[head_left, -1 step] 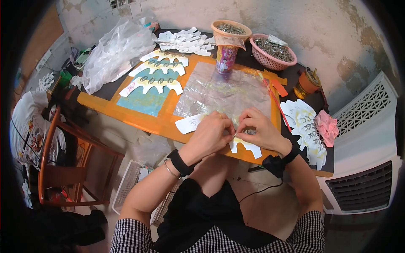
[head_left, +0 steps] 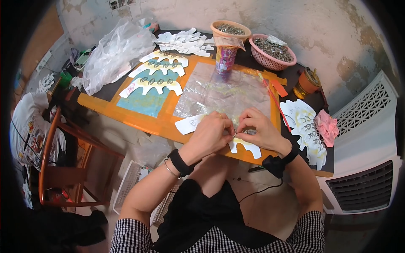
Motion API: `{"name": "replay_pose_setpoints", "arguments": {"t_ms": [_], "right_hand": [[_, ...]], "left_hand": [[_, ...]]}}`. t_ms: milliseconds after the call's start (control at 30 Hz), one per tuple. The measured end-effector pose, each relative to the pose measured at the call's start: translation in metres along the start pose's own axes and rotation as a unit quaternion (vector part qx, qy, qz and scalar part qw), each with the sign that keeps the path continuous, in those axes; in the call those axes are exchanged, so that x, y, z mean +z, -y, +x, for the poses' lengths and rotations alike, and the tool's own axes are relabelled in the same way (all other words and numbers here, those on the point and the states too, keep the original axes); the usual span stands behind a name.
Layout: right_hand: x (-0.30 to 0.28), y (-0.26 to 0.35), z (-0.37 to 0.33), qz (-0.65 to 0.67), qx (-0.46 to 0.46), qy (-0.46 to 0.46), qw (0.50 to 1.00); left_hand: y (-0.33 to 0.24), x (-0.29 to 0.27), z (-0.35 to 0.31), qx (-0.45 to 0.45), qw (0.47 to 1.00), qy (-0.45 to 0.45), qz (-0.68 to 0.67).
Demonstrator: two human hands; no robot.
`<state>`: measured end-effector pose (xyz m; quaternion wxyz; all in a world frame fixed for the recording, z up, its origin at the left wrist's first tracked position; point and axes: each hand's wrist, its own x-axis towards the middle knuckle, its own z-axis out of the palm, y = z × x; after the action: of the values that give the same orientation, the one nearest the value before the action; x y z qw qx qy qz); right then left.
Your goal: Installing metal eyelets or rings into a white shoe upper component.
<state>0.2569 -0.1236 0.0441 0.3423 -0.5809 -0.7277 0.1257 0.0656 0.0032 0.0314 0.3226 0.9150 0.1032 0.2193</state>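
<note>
A black cloth [head_left: 198, 215] covers the person's lap between black-and-white checked sleeves [head_left: 131, 232]. A black band [head_left: 182, 163] and a silver bangle [head_left: 170, 169] circle the left wrist; a black strap [head_left: 292, 154] crosses the right. At the table's near edge, the left hand [head_left: 214, 133] and right hand [head_left: 264, 131] meet, thumbs and fingers of both pinched around a small pale piece [head_left: 235, 134], too tiny to identify. It sits just over a white scalloped strip [head_left: 189, 125], partly hidden under the hands and showing on both sides of them. Orange tape [head_left: 118, 108] borders the tabletop around a clear plastic sheet [head_left: 219, 90]. Left of that sheet, yellow-smeared scalloped strips [head_left: 154, 87] bearing dark rings lie partly over a blue-green panel [head_left: 143, 104]; to the right, more overlap beside a crumpled pink cloth [head_left: 326, 127]. Farther back stand an amber jar [head_left: 306, 86] and a purple patterned cup [head_left: 225, 61]. Behind the cup are a peach basin [head_left: 214, 31] and a pink basket [head_left: 268, 62], both filled with metal pieces, near piled white cut-outs [head_left: 183, 41] and a translucent plastic bag [head_left: 114, 55].
</note>
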Motion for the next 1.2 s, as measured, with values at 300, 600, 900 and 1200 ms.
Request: {"name": "replay_pose_setpoints", "arguments": {"t_ms": [300, 600, 900, 1200], "right_hand": [[-0.001, -0.013, 0.002, -0.011, 0.008, 0.017, 1.000], [-0.003, -0.014, 0.015, -0.032, 0.046, 0.072, 0.996], [0.001, -0.013, 0.009, -0.041, 0.024, 0.041, 0.998], [0.003, -0.011, 0.006, -0.029, 0.006, 0.029, 0.999]], "left_hand": [[-0.011, 0.003, -0.002, -0.031, 0.999, -0.014, 0.026], [-0.033, 0.001, 0.007, -0.014, 0.986, 0.015, 0.164], [-0.037, 0.013, -0.007, -0.038, 0.993, -0.056, 0.095], [-0.038, 0.011, -0.002, -0.102, 0.992, -0.051, 0.042]]}}
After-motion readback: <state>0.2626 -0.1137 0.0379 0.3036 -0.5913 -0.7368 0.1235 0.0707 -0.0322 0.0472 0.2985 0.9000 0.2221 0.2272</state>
